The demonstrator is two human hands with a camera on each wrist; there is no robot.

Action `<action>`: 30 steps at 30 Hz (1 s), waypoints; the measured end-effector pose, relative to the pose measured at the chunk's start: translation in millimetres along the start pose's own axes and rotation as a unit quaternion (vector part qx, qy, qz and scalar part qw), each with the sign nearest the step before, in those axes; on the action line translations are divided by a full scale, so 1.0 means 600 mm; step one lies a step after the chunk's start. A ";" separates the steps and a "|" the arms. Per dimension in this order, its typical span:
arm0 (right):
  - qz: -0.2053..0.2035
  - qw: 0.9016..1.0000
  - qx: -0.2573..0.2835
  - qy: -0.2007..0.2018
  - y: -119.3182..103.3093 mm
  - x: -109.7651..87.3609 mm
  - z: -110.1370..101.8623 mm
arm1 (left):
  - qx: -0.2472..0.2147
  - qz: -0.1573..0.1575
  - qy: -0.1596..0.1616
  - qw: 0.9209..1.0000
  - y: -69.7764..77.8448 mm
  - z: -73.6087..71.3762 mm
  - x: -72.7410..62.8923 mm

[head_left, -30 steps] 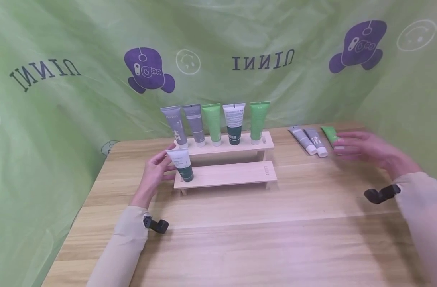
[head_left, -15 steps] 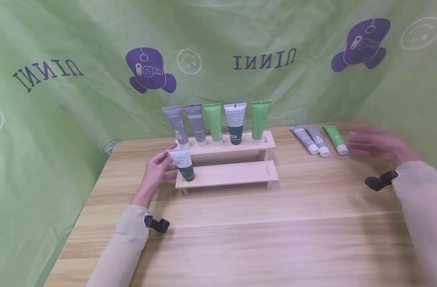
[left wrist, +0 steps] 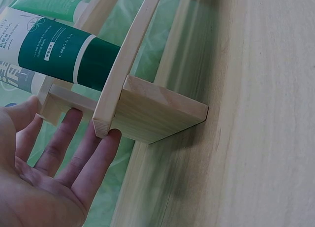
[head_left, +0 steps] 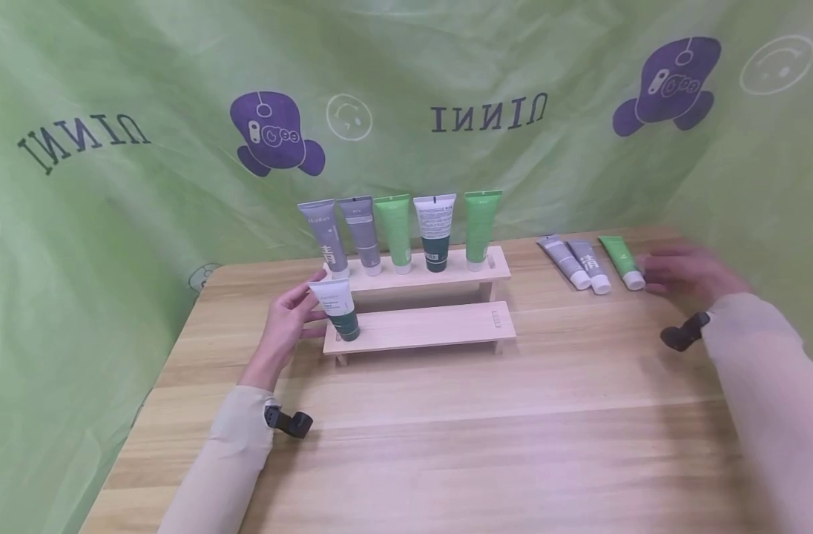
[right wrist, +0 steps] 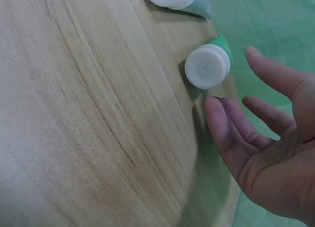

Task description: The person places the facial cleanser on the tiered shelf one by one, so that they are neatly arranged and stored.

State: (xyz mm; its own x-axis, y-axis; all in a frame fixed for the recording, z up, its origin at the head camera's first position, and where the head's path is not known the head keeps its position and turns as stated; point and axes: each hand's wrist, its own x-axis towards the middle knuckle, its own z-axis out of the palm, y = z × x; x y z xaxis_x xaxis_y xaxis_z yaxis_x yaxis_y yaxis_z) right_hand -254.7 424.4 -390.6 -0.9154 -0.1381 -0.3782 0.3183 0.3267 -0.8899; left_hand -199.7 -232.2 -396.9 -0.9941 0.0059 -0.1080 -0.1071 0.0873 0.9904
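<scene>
My left hand [head_left: 282, 326] is at the left end of a two-tier wooden stand, fingers extended. In the left wrist view its fingertips touch the end of the lower shelf [left wrist: 129, 54]. A white-and-dark-green squeeze tube [head_left: 336, 308] stands cap down on that shelf, leaning a little left, right beside the hand. On the far right my right hand [head_left: 696, 273], blurred, holds nothing. Its loosely bent fingers are close beside the white cap [right wrist: 205, 67] of a green tube [head_left: 620, 258] lying on the table.
Several tubes stand in a row on the upper shelf [head_left: 420, 280], including a grey tube [head_left: 325, 237] and a green tube [head_left: 480, 230]. Two grey tubes, one a lettered tube [head_left: 587, 263], lie left of the flat green one. A green printed curtain [head_left: 393, 163] hangs behind the table [head_left: 486, 445].
My right hand has drawn off to the right from over the lying green tube, then come slightly back left, leaving the tube in full view. The left hand stays at the stand.
</scene>
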 end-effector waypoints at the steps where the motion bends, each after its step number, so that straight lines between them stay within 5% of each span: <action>1: -0.002 1.000 -0.003 -0.001 -0.001 0.001 0.001 | 0.001 0.000 0.000 1.000 0.000 0.000 -0.001; 12: 0.004 0.994 -0.108 0.033 -0.028 0.017 0.033 | -0.005 -0.006 0.004 1.000 0.003 -0.004 0.001; 30: 0.072 0.997 -0.018 0.010 -0.023 0.038 0.025 | -0.006 -0.011 0.003 1.000 0.001 -0.003 0.004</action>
State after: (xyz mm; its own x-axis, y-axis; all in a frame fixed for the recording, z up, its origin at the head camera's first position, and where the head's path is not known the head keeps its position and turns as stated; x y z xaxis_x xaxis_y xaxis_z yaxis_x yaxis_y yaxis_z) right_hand -276.2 402.8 -390.5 -0.8657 -0.0679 -0.4960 0.4383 0.3759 -0.8164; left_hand -202.3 -233.7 -396.5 -0.9917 -0.0024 -0.1285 -0.1283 0.0753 0.9889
